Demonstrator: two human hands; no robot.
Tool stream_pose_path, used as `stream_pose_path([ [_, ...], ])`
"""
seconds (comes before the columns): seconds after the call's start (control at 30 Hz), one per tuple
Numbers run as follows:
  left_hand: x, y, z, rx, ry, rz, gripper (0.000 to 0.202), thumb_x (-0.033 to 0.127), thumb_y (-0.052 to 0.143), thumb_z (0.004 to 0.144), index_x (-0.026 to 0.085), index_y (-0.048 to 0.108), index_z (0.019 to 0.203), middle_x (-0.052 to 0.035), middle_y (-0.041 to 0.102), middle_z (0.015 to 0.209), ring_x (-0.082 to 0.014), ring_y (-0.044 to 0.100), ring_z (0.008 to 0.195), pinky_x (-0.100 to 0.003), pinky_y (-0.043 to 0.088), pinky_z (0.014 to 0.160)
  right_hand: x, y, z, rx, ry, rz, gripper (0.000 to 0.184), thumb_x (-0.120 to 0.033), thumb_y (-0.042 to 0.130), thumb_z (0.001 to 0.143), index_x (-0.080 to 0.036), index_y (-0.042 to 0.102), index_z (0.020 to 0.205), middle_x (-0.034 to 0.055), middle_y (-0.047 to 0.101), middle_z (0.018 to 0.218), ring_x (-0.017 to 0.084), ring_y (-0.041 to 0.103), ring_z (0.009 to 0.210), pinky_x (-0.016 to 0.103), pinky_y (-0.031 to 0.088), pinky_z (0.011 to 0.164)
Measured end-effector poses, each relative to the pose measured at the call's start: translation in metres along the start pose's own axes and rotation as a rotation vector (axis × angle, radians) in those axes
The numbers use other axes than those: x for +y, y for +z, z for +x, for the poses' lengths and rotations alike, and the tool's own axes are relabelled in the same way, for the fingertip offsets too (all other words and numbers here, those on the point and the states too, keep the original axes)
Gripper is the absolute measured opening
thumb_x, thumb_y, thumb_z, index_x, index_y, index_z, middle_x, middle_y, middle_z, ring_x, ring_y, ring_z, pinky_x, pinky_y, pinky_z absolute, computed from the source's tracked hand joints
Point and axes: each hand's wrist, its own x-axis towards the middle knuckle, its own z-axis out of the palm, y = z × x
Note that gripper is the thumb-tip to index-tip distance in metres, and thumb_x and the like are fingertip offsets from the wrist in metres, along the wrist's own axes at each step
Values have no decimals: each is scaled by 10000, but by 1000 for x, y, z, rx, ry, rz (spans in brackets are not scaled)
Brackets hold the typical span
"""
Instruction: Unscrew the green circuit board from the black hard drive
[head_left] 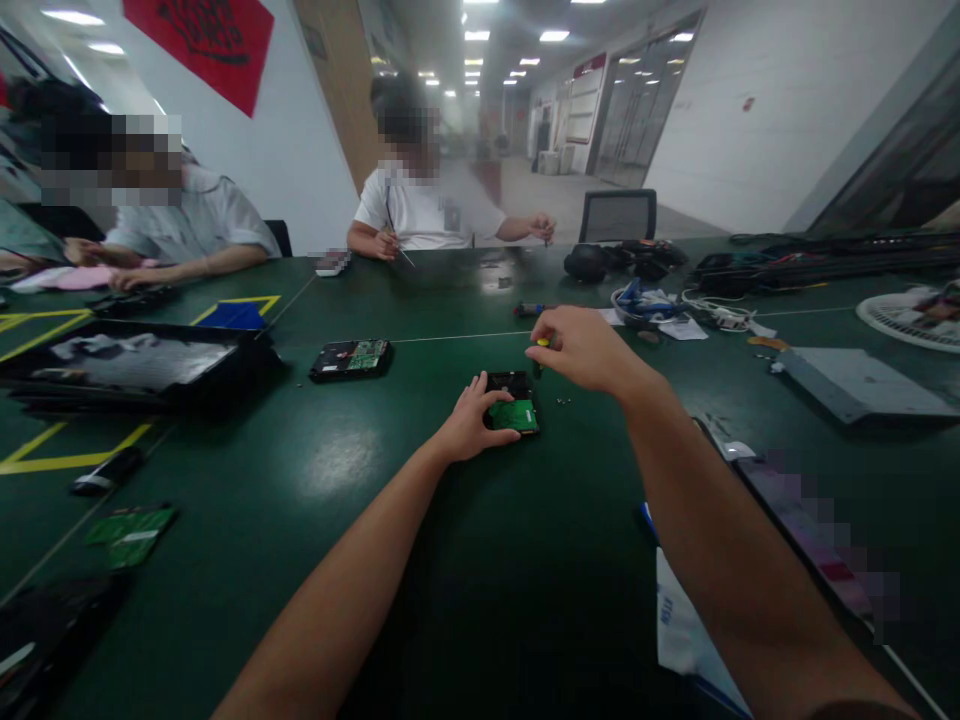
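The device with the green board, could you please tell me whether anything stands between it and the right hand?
Only the tool held in the right hand shows between that hand and the device; nothing else visible blocks the way. The left hand holds the device's left side, and the small bits lie to its right.

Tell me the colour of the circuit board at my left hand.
The circuit board is green, as the head view shows.

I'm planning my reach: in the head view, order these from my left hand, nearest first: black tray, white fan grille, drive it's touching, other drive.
1. Touched drive, under your left hand.
2. Other drive, to its left.
3. Black tray, farther left.
4. White fan grille, far right.
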Motion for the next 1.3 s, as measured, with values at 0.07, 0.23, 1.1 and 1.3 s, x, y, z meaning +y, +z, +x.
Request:
stream_pose_path([
  [0.07, 0, 0, 0, -1, 3, 0, 703, 544, 796, 741, 279, 567, 1350, -130, 62, 1686, -393, 28, 1535, -567, 118, 1230, -2, 0, 3, -16, -29, 0, 108, -292, 682, 841, -188, 674, 869, 56, 683, 869, 199, 596, 775, 330, 411, 734],
  [0.23, 0, -1, 1, -13, -8, 2, 711, 547, 801, 733, 289, 562, 1351, -115, 47, 1689, -383, 12, 1538, -564, 113, 1233, -1, 5, -2, 43, -6, 34, 126, -302, 654, 864, -181, 666, 895, 63, 690, 888, 201, 601, 781, 328, 411, 722],
  [1.1, 2, 0, 3, -19, -20, -1, 711, 549, 784, 751, 286, 549, 1368, -102, 27, 1691, -379, -4, 1538, -569, 107, 1235, 4, 4, -12, -35, 126, 251, 181, -294, 542, 921, -203, 695, 959, 35, 679, 778, 174, 590, 713, 318, 390, 665],
  [1.3, 3, 0, 3, -13, -22, 4, 713, 555, 780, 751, 291, 550, 1373, -86, 25, 1692, -369, -9, 1540, -566, 93, 1239, 6, 8, -9, 10, 90, 196, 144, -265, 533, 918, -208, 665, 902, 38, 680, 819, 180, 586, 738, 324, 390, 682],
])
